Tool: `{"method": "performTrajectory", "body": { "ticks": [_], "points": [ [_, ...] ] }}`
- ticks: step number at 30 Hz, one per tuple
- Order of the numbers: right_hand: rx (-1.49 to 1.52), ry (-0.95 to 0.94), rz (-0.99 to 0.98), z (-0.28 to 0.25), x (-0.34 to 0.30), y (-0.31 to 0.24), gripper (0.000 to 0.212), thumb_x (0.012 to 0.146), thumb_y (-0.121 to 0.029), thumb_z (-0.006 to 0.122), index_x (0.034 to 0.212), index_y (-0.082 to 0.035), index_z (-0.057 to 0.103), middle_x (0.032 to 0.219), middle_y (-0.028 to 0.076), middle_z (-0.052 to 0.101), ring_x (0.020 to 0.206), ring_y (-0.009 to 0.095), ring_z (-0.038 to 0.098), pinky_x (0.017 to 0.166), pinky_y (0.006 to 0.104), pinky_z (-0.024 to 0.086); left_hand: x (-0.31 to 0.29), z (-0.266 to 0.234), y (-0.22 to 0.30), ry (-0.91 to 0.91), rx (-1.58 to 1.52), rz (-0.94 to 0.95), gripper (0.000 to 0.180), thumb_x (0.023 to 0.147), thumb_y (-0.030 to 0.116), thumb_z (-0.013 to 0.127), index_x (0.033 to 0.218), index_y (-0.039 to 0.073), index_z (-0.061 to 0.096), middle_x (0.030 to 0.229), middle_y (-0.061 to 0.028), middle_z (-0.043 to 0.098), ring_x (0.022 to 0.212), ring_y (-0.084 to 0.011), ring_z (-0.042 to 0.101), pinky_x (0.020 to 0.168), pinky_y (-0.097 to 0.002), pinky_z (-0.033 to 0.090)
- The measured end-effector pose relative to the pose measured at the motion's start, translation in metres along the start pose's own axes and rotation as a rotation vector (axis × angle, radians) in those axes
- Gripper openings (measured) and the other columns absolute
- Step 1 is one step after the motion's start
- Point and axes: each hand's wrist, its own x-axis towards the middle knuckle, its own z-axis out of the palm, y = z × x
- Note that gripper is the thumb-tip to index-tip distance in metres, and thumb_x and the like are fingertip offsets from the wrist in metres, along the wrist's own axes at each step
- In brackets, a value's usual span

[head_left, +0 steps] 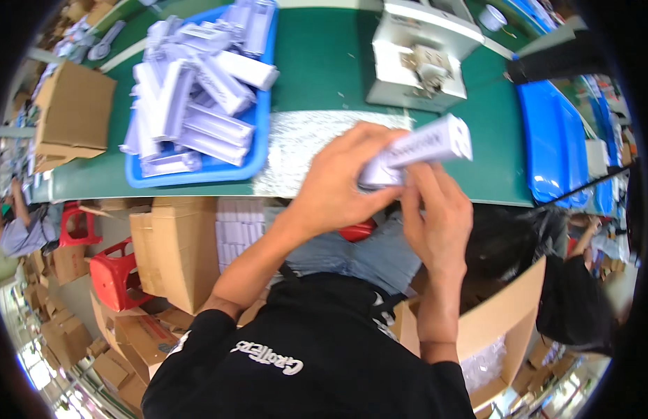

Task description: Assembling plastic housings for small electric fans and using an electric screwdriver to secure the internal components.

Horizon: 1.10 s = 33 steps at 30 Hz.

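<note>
My left hand [348, 181] is wrapped round the near end of a pale white oblong box [435, 140] with dark print on its side. The box is held tilted above the table's front edge, its far end pointing right and showing a dark opening. My right hand [439, 209] has its fingertips closed against the underside of the same box. To the left, a blue tray [266, 140] is heaped with similar pale oblong pieces [205, 84], several of them open along one side.
A white machine [400, 73] with a metal fixture stands at the back right of the green table [313, 56]. A white textured sheet [296, 143] lies beside the tray. Blue bins [554, 146] are at right; cardboard boxes [72, 112] and red stools [114, 276] at left.
</note>
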Motion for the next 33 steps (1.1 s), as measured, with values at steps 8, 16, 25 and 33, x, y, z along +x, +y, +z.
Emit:
{"method": "performTrajectory", "body": {
  "ticks": [8,16,25,33],
  "points": [
    [0.075,0.18,0.063,0.002,-0.017,0.005,0.022,0.089,-0.001,0.072,0.11,-0.004,0.068,0.096,0.013,0.07,0.082,0.034,0.069,0.07,0.0398,0.055,0.005,0.003,0.015,-0.047,0.195,-0.022,0.056,0.069,0.008,0.088,0.123,0.007,0.071,0.115,-0.0111,0.07,0.105,-0.0318,0.07,0.089,-0.0368,0.056],
    [0.573,0.197,0.427,0.006,-0.032,-0.007,0.012,0.096,0.004,0.067,0.107,0.004,0.068,0.092,0.013,0.075,0.08,0.017,0.074,0.073,0.0281,0.058,0.004,0.003,0.009,-0.048,0.157,-0.039,0.06,0.07,0.015,0.089,0.127,0.009,0.07,0.118,-0.0099,0.067,0.104,-0.0321,0.067,0.089,-0.0395,0.054],
    [1.274,0.023,0.476,0.024,-0.044,-0.008,0.02,0.101,0.004,0.058,0.12,0.007,0.063,0.099,0.015,0.075,0.087,0.018,0.075,0.077,0.0287,0.061,-0.003,-0.012,0.009,-0.162,-0.039,-0.143,0.066,0.076,0.015,0.088,0.136,0.006,0.065,0.125,-0.0121,0.065,0.112,-0.0274,0.066,0.096,-0.0354,0.052],
    [1.721,-0.116,0.476,0.026,-0.061,0.008,0.03,0.105,-0.008,0.056,0.129,0.008,0.062,0.074,0.015,0.07,0.06,0.017,0.067,0.056,0.0278,0.054,-0.02,-0.024,0.0,-0.091,-0.55,-0.311,0.073,0.082,0.005,0.083,0.148,0.001,0.052,0.139,-0.0152,0.06,0.123,-0.025,0.062,0.102,-0.0374,0.05]
  ]
}}
